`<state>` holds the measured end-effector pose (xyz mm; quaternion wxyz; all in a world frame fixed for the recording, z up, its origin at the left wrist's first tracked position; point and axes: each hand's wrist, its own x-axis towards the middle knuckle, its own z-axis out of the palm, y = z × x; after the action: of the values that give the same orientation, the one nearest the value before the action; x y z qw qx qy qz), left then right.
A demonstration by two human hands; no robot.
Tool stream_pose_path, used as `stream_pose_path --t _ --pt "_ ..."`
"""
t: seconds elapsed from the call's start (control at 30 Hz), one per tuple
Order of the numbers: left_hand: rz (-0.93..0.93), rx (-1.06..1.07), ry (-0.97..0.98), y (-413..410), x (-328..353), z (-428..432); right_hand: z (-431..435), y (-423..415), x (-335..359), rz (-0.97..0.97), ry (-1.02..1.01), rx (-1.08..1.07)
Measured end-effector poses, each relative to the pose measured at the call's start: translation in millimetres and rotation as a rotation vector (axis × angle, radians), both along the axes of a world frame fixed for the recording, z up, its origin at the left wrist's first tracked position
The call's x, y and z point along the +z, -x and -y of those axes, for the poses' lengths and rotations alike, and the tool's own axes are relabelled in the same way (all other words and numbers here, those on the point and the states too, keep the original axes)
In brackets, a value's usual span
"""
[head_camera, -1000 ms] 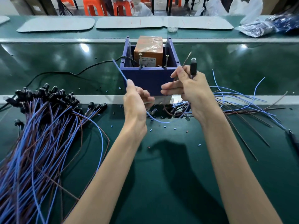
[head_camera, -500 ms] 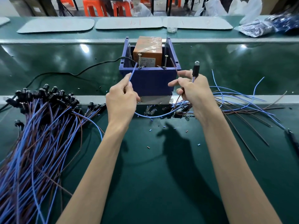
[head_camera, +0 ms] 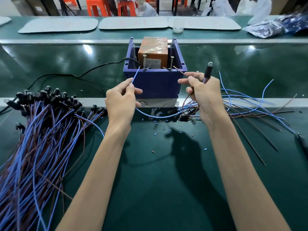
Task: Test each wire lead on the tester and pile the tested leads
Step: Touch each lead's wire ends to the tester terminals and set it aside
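Note:
The tester is a blue box [head_camera: 155,84] holding an orange block [head_camera: 153,49], with two upright screws [head_camera: 144,61] at its front rim. My left hand [head_camera: 120,104] pinches the blue wire [head_camera: 135,75] of one lead, its tip close to the left screw. My right hand [head_camera: 205,95] pinches the same lead's brown wire [head_camera: 179,70], tip near the right screw, and also holds the lead's black lamp holder [head_camera: 208,70] upright. The blue wire loops below both hands.
A big heap of blue and brown leads with black holders [head_camera: 41,124] covers the left of the green bench. A looser pile of leads [head_camera: 246,107] lies on the right. A black cable [head_camera: 80,74] runs left from the tester. Small insulation bits dot the middle.
My left hand moved left and up, bringing the blue wire's tip toward the left screw. My right hand lowered slightly and pointed the brown wire at the right screw.

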<state>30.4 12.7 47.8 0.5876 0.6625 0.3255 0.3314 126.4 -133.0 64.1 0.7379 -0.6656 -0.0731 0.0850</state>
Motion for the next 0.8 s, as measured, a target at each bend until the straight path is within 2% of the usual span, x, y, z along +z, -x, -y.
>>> stream_pose_path --t 0.1,0.2,0.33,0.8 --pt "-0.019 -0.080 0.069 -2.0 -0.2 -1.5 -0.1 -0.9 -0.6 -0.001 0.024 0.003" --pt "0.009 -0.129 0.056 -0.7 -0.9 -0.8 1.0 -2.7 -0.1 0.004 0.023 0.011" --pt "0.058 -0.104 0.043 0.8 -1.8 -1.4 2.4 -3.9 -0.5 -0.002 0.009 0.021" --pt "0.017 -0.156 0.027 1.1 -0.3 -1.0 1.4 1.8 3.2 -0.032 -0.059 0.088"
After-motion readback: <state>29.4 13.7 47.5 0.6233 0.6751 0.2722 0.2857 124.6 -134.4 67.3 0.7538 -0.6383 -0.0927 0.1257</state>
